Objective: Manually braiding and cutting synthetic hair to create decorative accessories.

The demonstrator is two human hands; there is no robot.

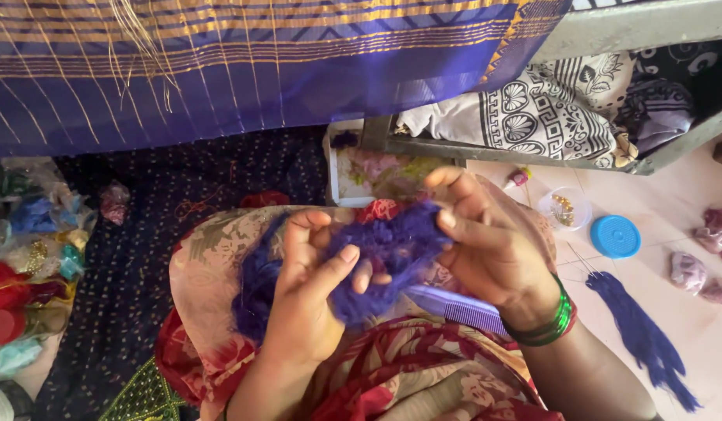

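A broad blue cloth with gold stripes (pixel 244 62) stretches across the far side of the scene, loose gold threads trailing down over it. Below it a dark dotted fabric (pixel 134 257) spreads over the floor on the left. On the far right a patterned black-and-white cloth (pixel 548 109) is bunched in a metal-framed tray. Near the camera lies the person's lap, draped in red and cream floral fabric (pixel 423 374).

At the left edge sits a heap of coloured thread bundles in clear bags (pixel 33 257). On the pale floor (pixel 665 203) at the right lies a blue tassel (pixel 642 335), well apart from the hands.

In the middle, above the lap, both hands hold a tangled clump of purple-blue yarn (pixel 392 249). The left hand (pixel 310 296) grips the near-left part of the clump, thumb pressed against the fingers with yarn pinched between them. The right hand (pixel 486 242), green bangles (pixel 560 320) at its wrist, pinches the far-right part, fingers curled tight around the fibres. A lilac comb (pixel 454 308) rests on the lap just under the right hand.

Farther right stand a small clear tub holding gold bits (pixel 564 209) and, beside it, a round blue lid (pixel 615 236).
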